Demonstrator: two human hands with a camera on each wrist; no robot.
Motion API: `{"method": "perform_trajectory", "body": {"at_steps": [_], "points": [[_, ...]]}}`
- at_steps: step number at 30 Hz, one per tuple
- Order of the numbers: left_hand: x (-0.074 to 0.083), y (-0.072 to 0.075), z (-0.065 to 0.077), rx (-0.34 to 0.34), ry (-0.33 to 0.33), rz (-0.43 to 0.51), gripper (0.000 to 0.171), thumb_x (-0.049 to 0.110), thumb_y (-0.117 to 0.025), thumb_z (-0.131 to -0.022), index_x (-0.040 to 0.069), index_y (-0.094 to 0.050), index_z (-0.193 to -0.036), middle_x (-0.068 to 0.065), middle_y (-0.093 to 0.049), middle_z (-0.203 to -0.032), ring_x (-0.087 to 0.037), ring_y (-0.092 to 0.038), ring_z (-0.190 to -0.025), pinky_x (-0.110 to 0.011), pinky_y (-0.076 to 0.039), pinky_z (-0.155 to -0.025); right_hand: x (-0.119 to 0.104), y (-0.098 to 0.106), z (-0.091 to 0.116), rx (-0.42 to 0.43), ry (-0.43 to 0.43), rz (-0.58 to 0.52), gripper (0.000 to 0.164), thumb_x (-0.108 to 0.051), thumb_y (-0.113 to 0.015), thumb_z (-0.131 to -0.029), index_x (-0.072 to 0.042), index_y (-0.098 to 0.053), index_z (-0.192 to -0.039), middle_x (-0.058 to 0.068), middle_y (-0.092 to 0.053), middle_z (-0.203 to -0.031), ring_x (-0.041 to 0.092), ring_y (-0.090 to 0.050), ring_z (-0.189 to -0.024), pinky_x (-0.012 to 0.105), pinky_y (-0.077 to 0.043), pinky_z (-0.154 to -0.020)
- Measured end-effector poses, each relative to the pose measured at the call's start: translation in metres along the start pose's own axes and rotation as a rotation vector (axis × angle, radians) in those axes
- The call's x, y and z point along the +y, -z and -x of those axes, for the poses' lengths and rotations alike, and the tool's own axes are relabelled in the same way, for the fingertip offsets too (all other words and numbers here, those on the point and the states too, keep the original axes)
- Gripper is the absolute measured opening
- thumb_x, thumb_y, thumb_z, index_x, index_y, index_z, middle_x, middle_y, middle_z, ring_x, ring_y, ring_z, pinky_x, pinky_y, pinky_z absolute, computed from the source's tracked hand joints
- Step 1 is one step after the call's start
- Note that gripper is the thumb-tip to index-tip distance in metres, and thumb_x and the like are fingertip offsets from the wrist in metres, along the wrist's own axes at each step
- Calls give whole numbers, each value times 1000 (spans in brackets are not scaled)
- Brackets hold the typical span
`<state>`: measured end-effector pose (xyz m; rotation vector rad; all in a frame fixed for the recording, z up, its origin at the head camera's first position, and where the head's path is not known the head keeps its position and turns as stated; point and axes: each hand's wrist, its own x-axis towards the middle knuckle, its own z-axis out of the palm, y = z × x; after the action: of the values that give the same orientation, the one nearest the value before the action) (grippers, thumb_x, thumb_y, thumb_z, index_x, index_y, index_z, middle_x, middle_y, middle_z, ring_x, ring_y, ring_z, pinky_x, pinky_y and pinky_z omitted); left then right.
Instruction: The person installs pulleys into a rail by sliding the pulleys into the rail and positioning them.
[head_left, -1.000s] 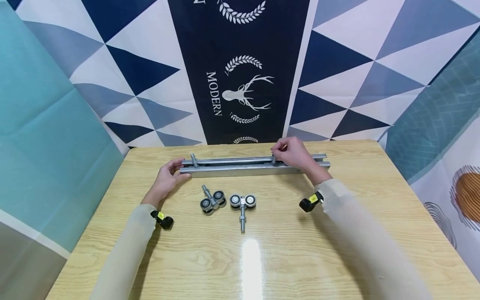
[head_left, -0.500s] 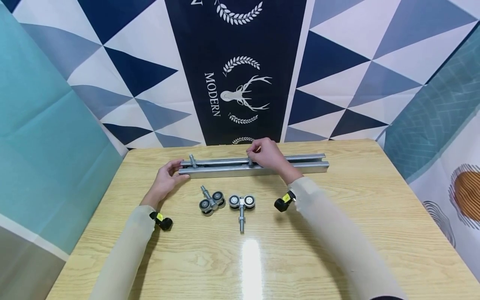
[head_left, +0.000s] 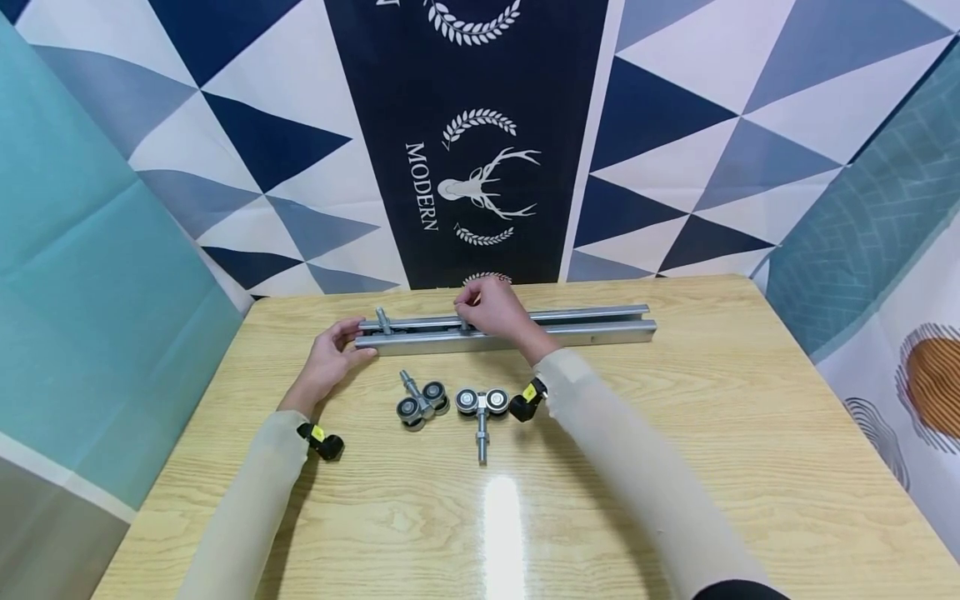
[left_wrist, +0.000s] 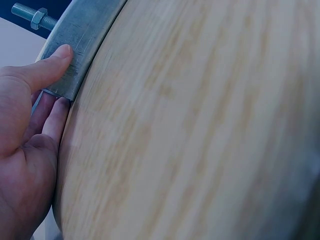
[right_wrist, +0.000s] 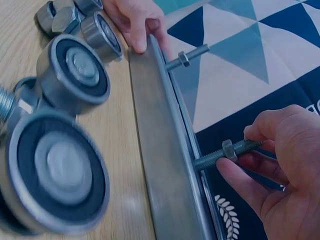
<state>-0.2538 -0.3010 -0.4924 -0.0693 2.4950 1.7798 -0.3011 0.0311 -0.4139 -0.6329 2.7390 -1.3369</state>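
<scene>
A silver metal track rail with a slot along its top lies near the back of the table. My left hand holds its left end, thumb on the front face and other fingers at the end and far side. A threaded bolt with a nut stands up from the slot near that end. Farther right, my right hand pinches a second upright bolt by its nut. Whatever these bolts join inside the rail is hidden.
In front of the rail, two trolley rollers lie on the wooden table: a tilted left roller and a right roller whose bolt points toward me. A patterned cloth hangs right behind the table.
My right hand has slid the pinched bolt leftward along the slot, from near the rail's right end to left of its middle. The left hand keeps its hold on the left end.
</scene>
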Motion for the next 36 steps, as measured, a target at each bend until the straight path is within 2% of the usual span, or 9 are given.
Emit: {"method": "perform_trajectory", "body": {"at_steps": [7, 14, 21, 27, 32, 36], "points": [[1, 0, 1, -11, 10, 14, 74, 3, -77, -105, 3, -43, -171, -25, -49, -169, -37, -49, -158, 0, -49, -96, -7, -10, -4, -2, -25, 4, 11, -11, -74, -104, -6, -84, -105, 11, -81, -110, 23, -68, -99, 31, -55, -86], [3, 1, -1, -13, 13, -2, 75, 4, -78, -106, 5, -43, -172, -24, -48, -172, -37, -46, -163, 0, -47, -98, -7, -10, -5, 5, -41, -9, 12, -11, -74, -104, -6, -84, -107, 12, -80, -114, 23, -67, -101, 32, -55, -86], [2, 1, 0, -9, 17, 9, 74, 2, -77, -105, 4, -44, -171, -25, -49, -171, -38, -48, -160, 0, -48, -97, -6, -10, -5, -14, -40, -47, 14, -10, -73, -104, -4, -84, -110, 12, -80, -115, 22, -65, -101, 32, -54, -88], [2, 1, -1, -8, 20, 9, 74, 3, -78, -105, 4, -43, -171, -25, -49, -171, -37, -47, -161, 0, -47, -97, -7, -6, -4, -25, -31, -41, 14, -15, -77, -104, -6, -85, -111, 11, -78, -112, 21, -63, -98, 30, -51, -85], [-1, 0, -1, -7, 26, -5, 75, 3, -78, -105, 5, -43, -171, -23, -49, -172, -36, -47, -162, -1, -47, -102, -11, 3, 2, -27, -13, -8, 28, -28, -82, -103, -9, -84, -124, 9, -75, -107, 23, -64, -97, 31, -50, -82], [-1, 1, -3, -3, 25, -24, 74, 5, -78, -105, 6, -44, -171, -22, -50, -171, -35, -48, -161, -3, -47, -105, -18, 13, 9, -21, 23, 0, 32, -29, -83, -102, -9, -83, -127, 9, -74, -108, 24, -63, -98, 32, -50, -83]]}}
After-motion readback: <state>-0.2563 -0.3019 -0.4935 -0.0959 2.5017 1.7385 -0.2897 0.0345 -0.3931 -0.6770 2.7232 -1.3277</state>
